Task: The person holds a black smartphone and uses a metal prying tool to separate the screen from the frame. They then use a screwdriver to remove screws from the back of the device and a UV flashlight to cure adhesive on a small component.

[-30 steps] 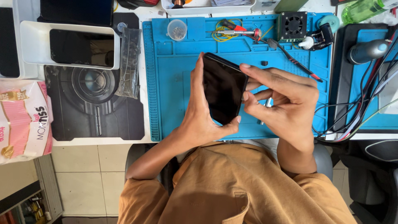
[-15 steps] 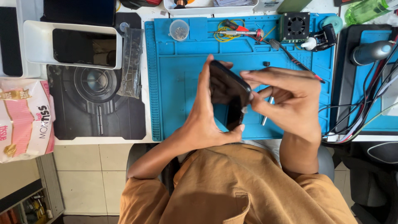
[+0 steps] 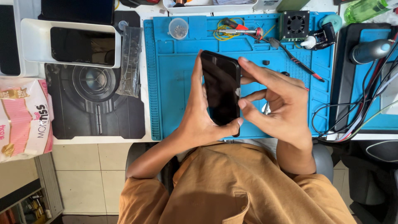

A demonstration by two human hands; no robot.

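Smartphone [image 3: 221, 89], black, screen dark: held upright above the blue work mat [image 3: 174, 99], near the table's front edge. Risk: it could slip and drop onto the mat, since only its edges are pinched. Left hand [image 3: 199, 120] is clasped around its left side and base. Right hand [image 3: 275, 105] grips its right edge, fingertips bent inward.
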